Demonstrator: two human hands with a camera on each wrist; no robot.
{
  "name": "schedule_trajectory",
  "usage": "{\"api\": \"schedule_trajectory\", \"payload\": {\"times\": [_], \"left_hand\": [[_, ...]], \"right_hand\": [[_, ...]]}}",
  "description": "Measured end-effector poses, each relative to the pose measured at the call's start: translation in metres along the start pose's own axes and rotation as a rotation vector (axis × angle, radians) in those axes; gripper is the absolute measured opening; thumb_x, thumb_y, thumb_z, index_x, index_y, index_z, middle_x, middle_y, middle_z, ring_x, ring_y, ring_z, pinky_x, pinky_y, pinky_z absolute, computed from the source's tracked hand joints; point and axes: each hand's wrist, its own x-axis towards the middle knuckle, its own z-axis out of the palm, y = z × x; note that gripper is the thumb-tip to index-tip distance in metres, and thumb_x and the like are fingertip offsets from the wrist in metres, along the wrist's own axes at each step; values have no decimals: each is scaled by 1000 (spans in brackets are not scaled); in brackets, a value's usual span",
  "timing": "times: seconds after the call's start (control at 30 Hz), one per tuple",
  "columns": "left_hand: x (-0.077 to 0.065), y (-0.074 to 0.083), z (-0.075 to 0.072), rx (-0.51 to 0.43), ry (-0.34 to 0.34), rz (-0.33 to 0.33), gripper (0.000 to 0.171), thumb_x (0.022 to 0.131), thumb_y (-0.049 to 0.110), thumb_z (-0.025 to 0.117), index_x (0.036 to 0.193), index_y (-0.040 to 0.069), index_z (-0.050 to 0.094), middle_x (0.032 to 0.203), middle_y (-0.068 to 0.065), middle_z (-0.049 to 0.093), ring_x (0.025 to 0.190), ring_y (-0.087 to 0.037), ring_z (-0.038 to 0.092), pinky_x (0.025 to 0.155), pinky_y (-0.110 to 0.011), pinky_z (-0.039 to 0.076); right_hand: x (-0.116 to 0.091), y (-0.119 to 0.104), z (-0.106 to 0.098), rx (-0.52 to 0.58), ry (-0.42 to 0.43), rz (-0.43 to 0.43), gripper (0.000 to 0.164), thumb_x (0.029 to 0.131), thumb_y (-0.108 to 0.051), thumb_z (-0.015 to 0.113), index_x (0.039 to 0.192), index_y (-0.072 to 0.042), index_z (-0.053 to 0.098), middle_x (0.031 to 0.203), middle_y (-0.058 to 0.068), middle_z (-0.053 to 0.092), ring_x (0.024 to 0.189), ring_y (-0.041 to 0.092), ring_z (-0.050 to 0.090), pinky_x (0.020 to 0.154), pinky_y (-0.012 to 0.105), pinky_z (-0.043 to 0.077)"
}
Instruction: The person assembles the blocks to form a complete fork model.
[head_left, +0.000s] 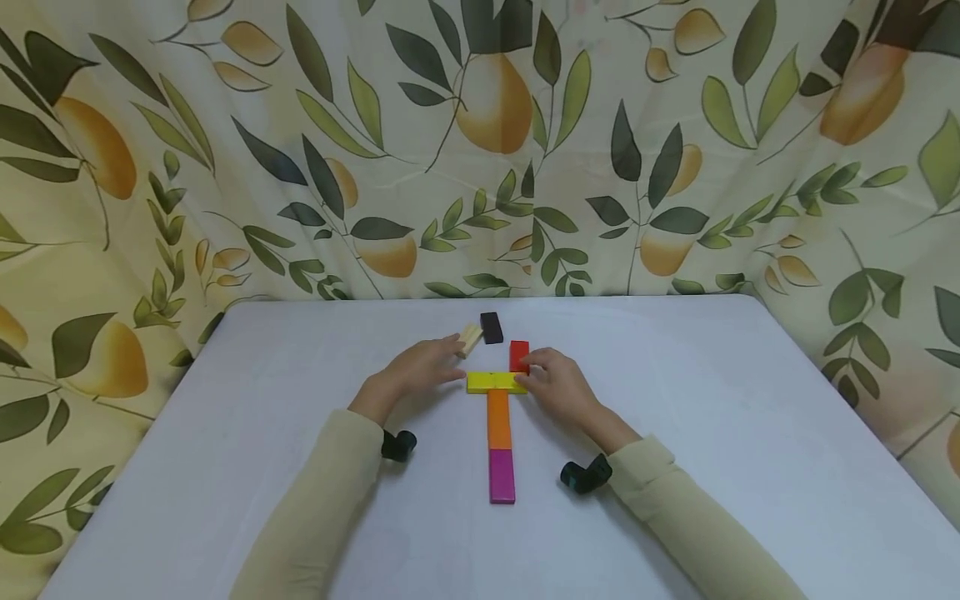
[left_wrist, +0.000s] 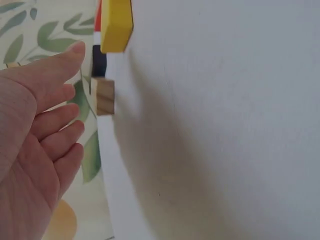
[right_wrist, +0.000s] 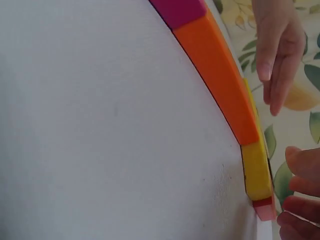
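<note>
On the white table lies a T-like row of flat blocks: a magenta block (head_left: 502,477), an orange block (head_left: 498,419) and a yellow bar (head_left: 487,382) set crosswise at its far end. A red block (head_left: 519,355) stands beyond the bar's right end. My right hand (head_left: 562,387) has its fingertips at the red block's right edge and its thumb over the bar's right end. Relaxed, spread fingers of my left hand (head_left: 420,371) are beside a pale wooden block (head_left: 470,340), which also appears as a wooden block (left_wrist: 105,96) in the left wrist view.
A black block (head_left: 491,327) lies farther back, close to the wooden one. The white table (head_left: 247,467) ends at a patterned curtain (head_left: 465,167) behind and at the sides. Dark cameras (head_left: 399,446) are worn at both wrists.
</note>
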Motion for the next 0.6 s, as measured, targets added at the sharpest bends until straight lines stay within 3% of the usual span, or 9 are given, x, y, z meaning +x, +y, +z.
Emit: {"api": "schedule_trajectory", "payload": {"times": [0.13,0.27,0.6], "left_hand": [[6,-5,-6,-17,16,43,54,91,29,58,138,7,42,146,-9,30,131,-25,31,106,-39,24],[12,-12,-10,-25,19,42,54,91,25,58,138,6,41,146,-10,30,131,-27,31,107,-39,23],[21,-21,-11,-56,-31,20,55,92,23,58,140,5,38,145,-9,32,133,-25,29,108,-37,21]], "right_hand": [[-4,-2,0,-46,16,-63,33,83,-21,69,111,-3,65,117,12,56,111,29,49,92,45,42],[-7,-3,3,-74,6,-112,34,83,-22,69,111,-2,65,117,12,57,108,28,50,92,44,43],[-10,-6,14,-131,8,-125,34,81,-20,72,109,-2,67,113,9,58,103,22,53,88,38,47]]}}
